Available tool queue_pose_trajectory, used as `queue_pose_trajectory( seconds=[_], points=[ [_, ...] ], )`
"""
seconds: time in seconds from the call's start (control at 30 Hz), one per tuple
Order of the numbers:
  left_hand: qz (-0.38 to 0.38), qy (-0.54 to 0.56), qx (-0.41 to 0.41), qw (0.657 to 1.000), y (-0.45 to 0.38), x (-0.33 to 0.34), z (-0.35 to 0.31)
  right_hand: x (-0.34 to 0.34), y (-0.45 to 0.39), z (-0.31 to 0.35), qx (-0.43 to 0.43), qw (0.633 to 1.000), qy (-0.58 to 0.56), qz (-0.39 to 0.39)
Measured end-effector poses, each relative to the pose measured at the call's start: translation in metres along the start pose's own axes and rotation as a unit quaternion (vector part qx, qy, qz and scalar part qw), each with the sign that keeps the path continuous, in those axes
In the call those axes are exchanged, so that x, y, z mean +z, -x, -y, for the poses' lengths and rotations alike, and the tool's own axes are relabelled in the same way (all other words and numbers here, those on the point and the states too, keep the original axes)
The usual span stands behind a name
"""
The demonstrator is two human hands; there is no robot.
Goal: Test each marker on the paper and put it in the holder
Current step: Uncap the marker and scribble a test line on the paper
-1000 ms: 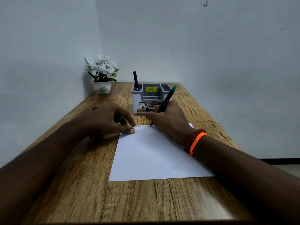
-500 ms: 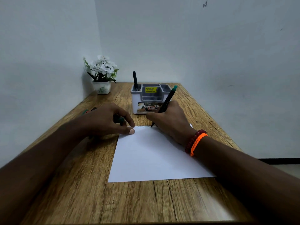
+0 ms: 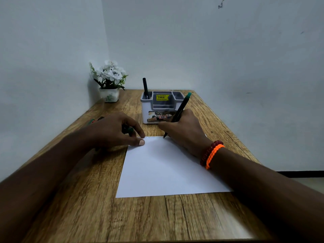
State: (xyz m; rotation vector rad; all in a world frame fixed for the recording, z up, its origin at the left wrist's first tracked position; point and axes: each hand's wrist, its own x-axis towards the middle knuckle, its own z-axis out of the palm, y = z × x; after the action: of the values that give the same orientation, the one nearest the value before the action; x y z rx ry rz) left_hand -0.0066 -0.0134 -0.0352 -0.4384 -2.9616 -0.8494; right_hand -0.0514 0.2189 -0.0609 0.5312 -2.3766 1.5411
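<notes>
Wooden table (image 3: 87,199) in a white corner, and barely anything's moved in the last second. The right hand (image 3: 184,132) still pinches the green-capped marker (image 3: 179,112), tip on the paper (image 3: 166,169) at its far edge, zigzag maybe slightly longer. The left hand (image 3: 112,132) keeps pinning the paper's far-left corner, fingers curled over more markers, so the holder (image 3: 157,109) at the table's far edge waits.

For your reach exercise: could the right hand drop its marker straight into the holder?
Probably yes: the right hand holds the marker just in front of the holder, with nothing between them.

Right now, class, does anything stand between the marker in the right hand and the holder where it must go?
Nothing visible does. The right hand grips the green-capped marker with its tip on the paper; the holder stands just beyond, its middle and right compartments open.
</notes>
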Motion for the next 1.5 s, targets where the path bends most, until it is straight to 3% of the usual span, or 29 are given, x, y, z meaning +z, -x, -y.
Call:
queue_pose_trajectory(
  seconds=[1.5],
  points=[
    [-0.005, -0.007, -0.013, 1.0, 0.0031, 0.0, -0.0039, -0.0072, -0.0042, -0.0024, 0.004, 0.998, 0.053, -0.015]
  ],
)
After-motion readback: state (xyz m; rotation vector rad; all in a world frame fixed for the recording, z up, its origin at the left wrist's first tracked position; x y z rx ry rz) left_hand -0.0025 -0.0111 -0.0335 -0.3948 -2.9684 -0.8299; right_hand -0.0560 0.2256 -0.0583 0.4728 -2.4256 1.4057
